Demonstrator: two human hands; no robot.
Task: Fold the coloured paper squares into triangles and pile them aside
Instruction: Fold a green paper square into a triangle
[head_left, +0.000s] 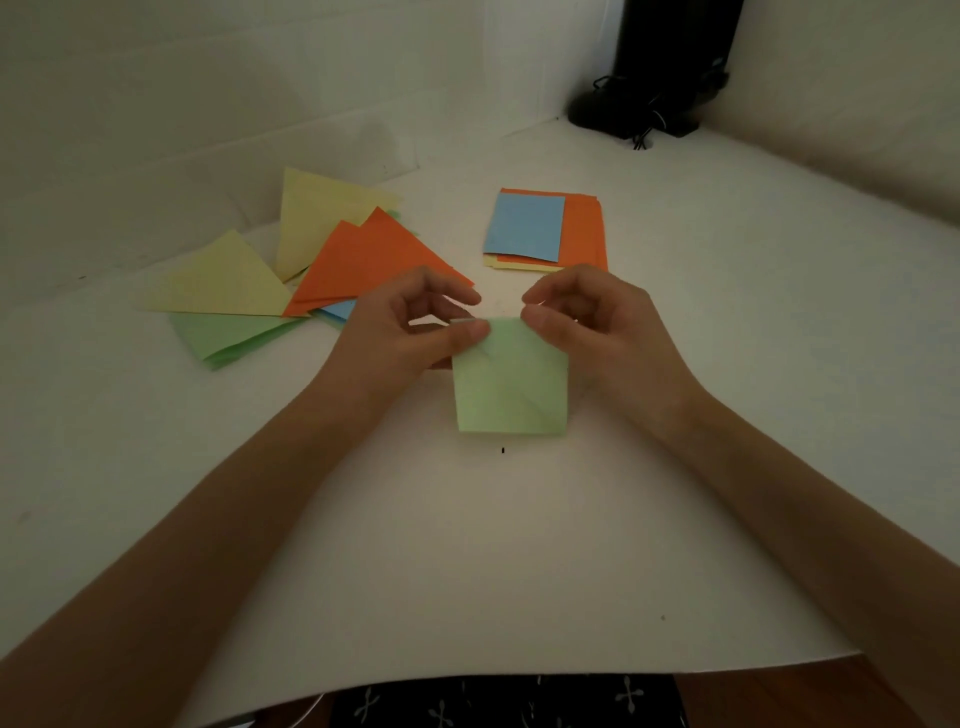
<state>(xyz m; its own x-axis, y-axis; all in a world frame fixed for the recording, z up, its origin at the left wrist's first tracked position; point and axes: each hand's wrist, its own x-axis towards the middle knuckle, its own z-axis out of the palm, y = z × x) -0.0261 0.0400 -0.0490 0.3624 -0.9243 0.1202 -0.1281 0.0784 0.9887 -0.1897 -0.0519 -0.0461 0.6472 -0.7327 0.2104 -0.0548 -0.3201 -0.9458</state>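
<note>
A light green paper square (509, 387) lies on the white table in the middle, with a diagonal crease across it. My left hand (410, 332) pinches its far left corner between thumb and fingers. My right hand (592, 322) pinches the far edge just right of that, fingers curled. To the left lies a loose pile of folded triangles (291, 275): yellow, orange, green and a bit of blue. Behind the hands sits a stack of flat squares (545, 231), blue on top of orange and yellow.
A black stand with cables (654, 88) occupies the far right corner against the white walls. The table's near edge (519, 675) runs along the bottom, with patterned dark fabric below it.
</note>
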